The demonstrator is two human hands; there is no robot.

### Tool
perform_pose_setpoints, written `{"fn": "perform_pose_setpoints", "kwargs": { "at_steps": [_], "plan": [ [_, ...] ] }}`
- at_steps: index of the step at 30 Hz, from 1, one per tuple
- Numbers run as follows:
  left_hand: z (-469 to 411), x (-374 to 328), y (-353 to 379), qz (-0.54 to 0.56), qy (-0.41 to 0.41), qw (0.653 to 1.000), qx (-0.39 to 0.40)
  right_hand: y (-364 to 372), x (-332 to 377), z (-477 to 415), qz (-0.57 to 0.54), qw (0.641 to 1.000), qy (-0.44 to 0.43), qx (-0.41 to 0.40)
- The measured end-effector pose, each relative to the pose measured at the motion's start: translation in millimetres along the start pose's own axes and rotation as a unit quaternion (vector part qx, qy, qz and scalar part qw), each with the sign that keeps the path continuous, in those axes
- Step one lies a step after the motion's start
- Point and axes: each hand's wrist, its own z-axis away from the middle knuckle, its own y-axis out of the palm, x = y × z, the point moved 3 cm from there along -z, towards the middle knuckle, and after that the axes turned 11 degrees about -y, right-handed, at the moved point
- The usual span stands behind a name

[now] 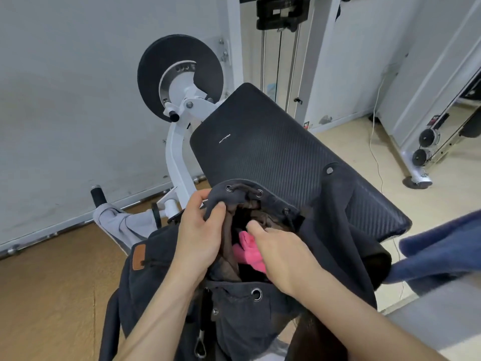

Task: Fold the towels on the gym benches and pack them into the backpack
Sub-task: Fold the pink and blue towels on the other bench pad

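A dark backpack (pixel 234 319) rests on the near end of a black padded gym bench (pixel 276 152), its drawstring mouth pulled wide. My left hand (pixel 200 230) grips the far left rim of the mouth, thumb over the fabric. My right hand (pixel 281 248) reaches into the opening, fingers on a pink towel (pixel 247 250) lying inside; the fingertips are partly hidden. A blue towel (pixel 440 248) lies at the right edge of the view.
A white machine frame with a black round pad (pixel 179 74) stands behind the bench against the wall. Grey cloth (pixel 117 225) hangs on a handle at the left. A cable machine (pixel 426 144) and a white cord are on the floor at the right.
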Motion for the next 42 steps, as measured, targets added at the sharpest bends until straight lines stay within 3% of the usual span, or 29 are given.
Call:
{"fn": "perform_pose_setpoints", "kwargs": {
  "at_steps": [4,6,11,13,15,17,19,20,22,25,28,31,33,35,37,40,42],
  "plan": [
    [-2.1,0.0,-6.6,0.002,-0.014,1.000,-0.007,-6.6,12.0,-12.6,0.057,0.986,-0.156,-0.034],
    [-1.9,-0.4,-9.2,0.023,-0.017,1.000,-0.005,-0.8,16.7,-16.3,0.079,0.976,-0.202,0.028],
    [-3.8,2.8,-12.7,0.039,-0.033,0.998,0.021,10.1,-2.2,-12.3,0.179,0.961,-0.086,0.194],
    [-7.5,7.5,-13.4,0.055,-0.053,0.997,0.024,0.3,-3.5,-14.0,0.132,0.975,-0.065,0.167],
    [-8.9,8.4,-13.2,0.070,-0.067,0.995,0.033,-9.2,-4.1,-21.3,0.010,0.988,-0.059,0.145],
    [-6.6,5.3,-13.4,0.086,-0.068,0.993,0.048,-9.9,-0.9,-30.4,-0.143,0.969,-0.057,0.194],
    [-2.4,-1.5,-14.6,0.108,-0.062,0.990,0.060,2.1,5.6,-37.0,-0.158,0.958,-0.059,0.234],
    [-0.6,-4.9,-15.5,0.120,-0.059,0.989,0.064,9.6,6.4,-38.7,-0.116,0.969,-0.041,0.215],
    [0.1,-6.9,-16.9,0.140,-0.058,0.987,0.059,18.1,2.1,-39.9,-0.004,0.995,0.003,0.097],
    [-4.4,8.5,-9.3,0.141,-0.084,0.986,0.033,10.2,-0.3,-30.7,0.074,0.996,0.015,-0.051],
    [0.1,39.3,10.0,0.070,-0.092,0.993,0.001,0.2,-6.0,-15.2,0.159,0.984,-0.051,-0.066],
    [18.7,72.4,44.6,-0.153,-0.054,0.986,0.038,0.6,-13.5,5.7,0.171,0.984,-0.055,-0.007],
    [28.4,83.3,66.3,-0.396,0.002,0.916,0.067,6.3,-19.8,16.2,0.165,0.984,-0.048,0.037],
    [26.5,79.0,75.1,-0.492,0.034,0.868,0.064,9.1,-20.2,23.2,0.154,0.986,-0.036,0.053],
    [19.0,73.2,75.6,-0.470,0.011,0.878,0.093,10.5,-20.0,28.8,0.131,0.990,-0.035,0.033],
    [19.9,66.3,56.3,-0.277,-0.107,0.942,0.155,1.3,-22.6,40.0,0.051,0.996,-0.047,-0.063],
    [36.8,59.8,40.3,-0.276,-0.098,0.949,0.120,-10.6,-25.9,48.8,0.013,0.992,-0.053,-0.115]
  ]
}}
